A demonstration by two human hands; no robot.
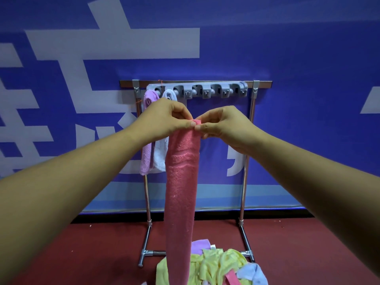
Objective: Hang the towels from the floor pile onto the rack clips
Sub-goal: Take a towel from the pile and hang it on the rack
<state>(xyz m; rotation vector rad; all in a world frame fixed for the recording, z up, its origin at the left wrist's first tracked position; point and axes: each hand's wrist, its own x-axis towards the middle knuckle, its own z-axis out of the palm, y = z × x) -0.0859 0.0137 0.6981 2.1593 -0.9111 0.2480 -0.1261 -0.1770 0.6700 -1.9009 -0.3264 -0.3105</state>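
Here we hold the long pink terry towel [181,182] up before the chrome tube rack [252,112]. Our left hand [164,120] and right hand [222,126] each have their grip pinched on its top edge. It hangs straight down, in front of the pile of yellow, blue and lilac towels [218,262] on the dark red floor [298,254]. A lilac towel [146,153] and a white towel [160,157] hang from the grey plastic clip strip [205,91].

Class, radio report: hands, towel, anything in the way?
Left hand, right hand pinch top edge of pink towel. Hangs straight, in front of floor pile. Purple towel, white towel hung at rack left end; other clips free.
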